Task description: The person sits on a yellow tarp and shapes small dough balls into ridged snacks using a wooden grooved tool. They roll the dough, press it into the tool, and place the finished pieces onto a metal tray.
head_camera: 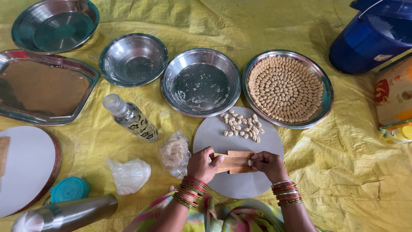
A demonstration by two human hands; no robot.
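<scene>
Wooden ridged board (234,162) lies on the round grey disc (238,150), long axis left-right, betw. both hands. Left hand (203,164) pinches its left end, fingers curled on the edge. Right hand (268,163) is at the right end, fingertips pressed together on one small dough piece (249,162) against the ridges; right hand is the nearer to it. Shaped pieces (242,126), approx. twenty, lie loose on the disc just beyond the board. Many more fill 1 steel plate (287,89) in rings. 3 empty steel bowls, 1 tray (43,87), 1 bottle (130,117), 2 small bags.
</scene>
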